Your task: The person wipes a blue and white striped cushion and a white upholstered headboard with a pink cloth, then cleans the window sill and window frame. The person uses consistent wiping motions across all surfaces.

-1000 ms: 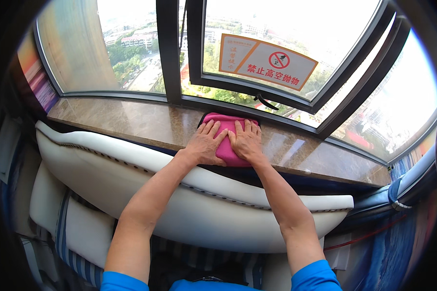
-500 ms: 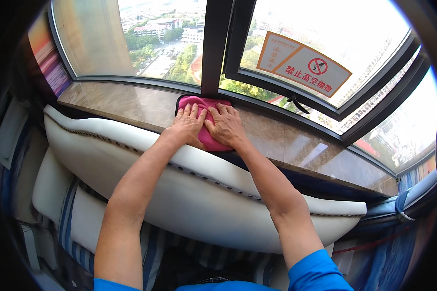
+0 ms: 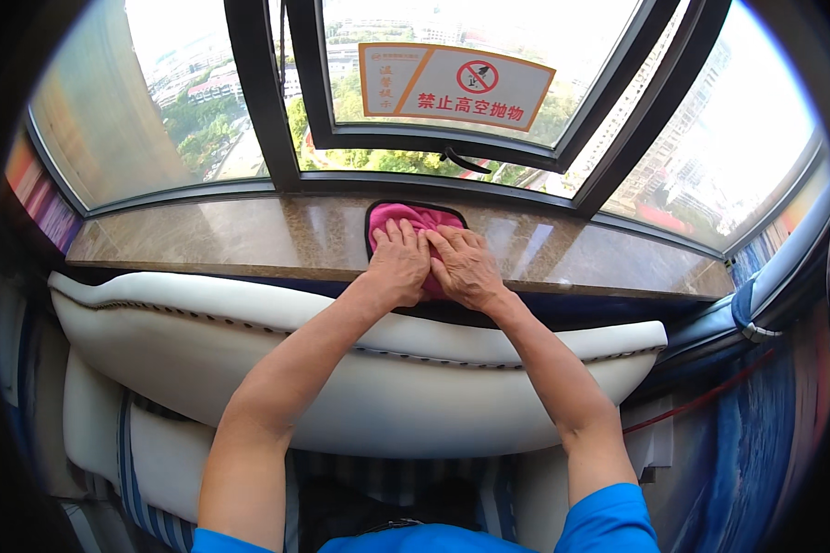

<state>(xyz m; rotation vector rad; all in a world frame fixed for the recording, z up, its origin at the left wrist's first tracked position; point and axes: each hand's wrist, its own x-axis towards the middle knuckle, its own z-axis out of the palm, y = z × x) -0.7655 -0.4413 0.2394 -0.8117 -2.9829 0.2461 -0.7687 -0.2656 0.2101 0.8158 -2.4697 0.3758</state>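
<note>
A pink cloth with a dark border lies on the brown marble window sill, its near end at the sill's front edge. My left hand rests flat on the cloth with fingers stretched forward. Beside it, my right hand also presses flat on the cloth, its fingers extended and slightly blurred. The two hands touch or nearly touch at the fingers. Both cover much of the cloth's middle. Neither hand's fingers wrap round the cloth.
A white padded sofa back stands between me and the sill, under my forearms. Beyond the sill, a dark-framed window sash tilts open, with a handle and a warning sticker. A tied blue curtain hangs at right.
Both hands and the cloth have moved right along the sill, away from the window post. The view has turned, so the window sits farther left in the picture.
</note>
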